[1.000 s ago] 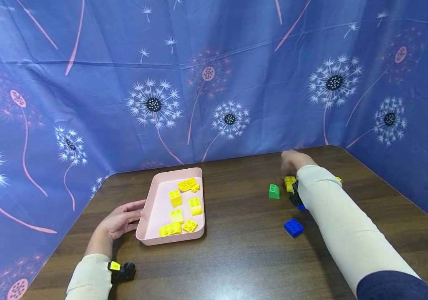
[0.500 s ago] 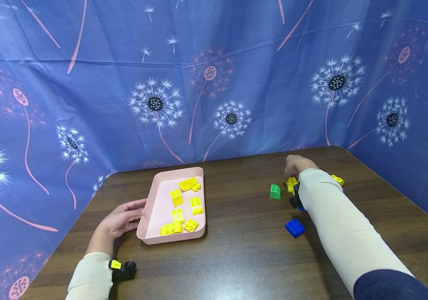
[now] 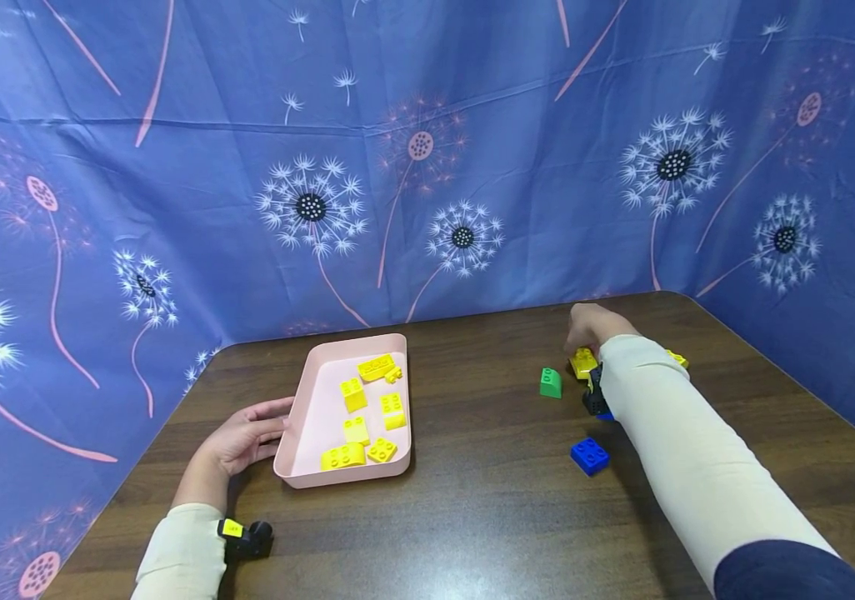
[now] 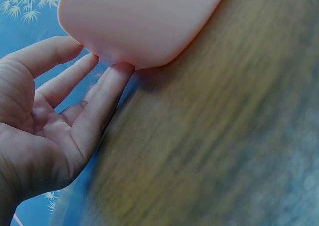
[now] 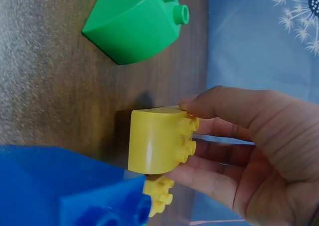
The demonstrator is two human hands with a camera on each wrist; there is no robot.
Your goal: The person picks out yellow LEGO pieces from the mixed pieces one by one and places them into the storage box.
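Note:
My right hand [image 3: 594,327] pinches a yellow curved-top toy building brick [image 5: 155,142] between thumb and fingers, at the table's far right. In the right wrist view the brick's studs face the palm. A green sloped brick [image 3: 551,383] lies just left of that hand. Nearer the front is a blue brick [image 3: 589,457]. At the left, my left hand [image 3: 243,437] touches the end wall of a pink tray [image 3: 315,417] with extended fingertips, as the left wrist view [image 4: 65,111] also shows. Several yellow bricks lie inside the tray.
Another yellow brick [image 3: 677,359] is partly hidden behind the right forearm. A blue piece [image 3: 604,416] peeks out beneath the right wrist camera. The wooden table [image 3: 472,500] ends at a blue dandelion-print cloth [image 3: 517,167] behind.
The right hand has shifted slightly right since one second ago, and the yellow brick at its fingers now sits at a slightly different tilt. The left hand and tray stay put.

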